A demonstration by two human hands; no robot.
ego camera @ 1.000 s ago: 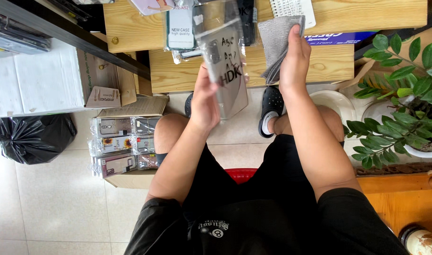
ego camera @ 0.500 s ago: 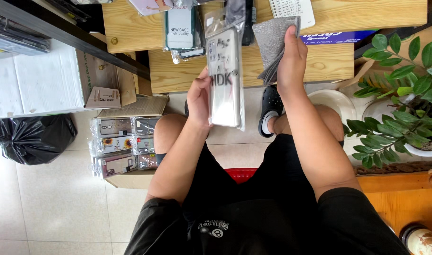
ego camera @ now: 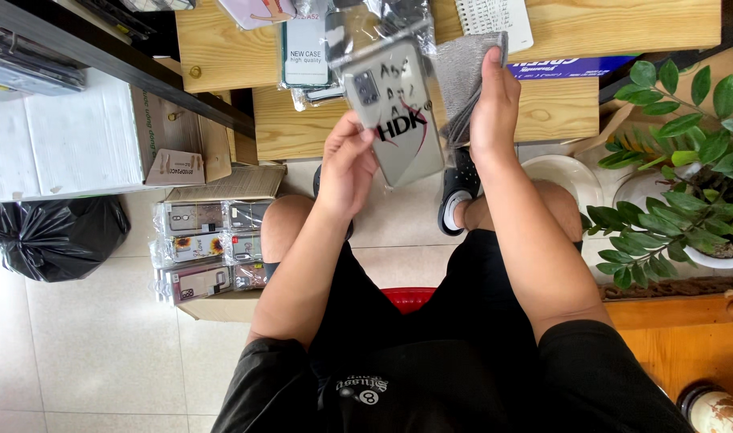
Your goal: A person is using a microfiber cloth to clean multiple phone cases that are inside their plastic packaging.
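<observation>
View from above of a seated person in black shorts and a black shirt, both bare arms stretched forward over the knees. The left hand (ego camera: 346, 168) pinches the lower left edge of a clear plastic sleeve holding a translucent grey phone case (ego camera: 394, 112), thumb on the front and fingers curled behind. The case stands nearly upright in the air, tilted slightly, above and to the right of that hand and between the two hands. It is a rounded rectangle with a dark camera cut-out in its upper left corner; handwriting in black marker and a thin red curved stroke cross the sleeve, and crinkled plastic sticks out past the top.

The right hand (ego camera: 492, 104) is just to the right of the case, fingers pressed together and pointing up, gripping a folded grey cloth (ego camera: 462, 80) between thumb and fingers. The cloth's left edge sits just beside the case; I cannot tell whether they touch.

Behind the hands is a pale wooden bench (ego camera: 302, 128), on which lies a packaged dark green phone case (ego camera: 304, 52). On the tiled floor to the left, an open cardboard box (ego camera: 210, 240) holds rows of packaged phone cases, with a black plastic rubbish bag (ego camera: 58, 236) further left. A leafy green potted plant (ego camera: 679, 176) stands on the right.
</observation>
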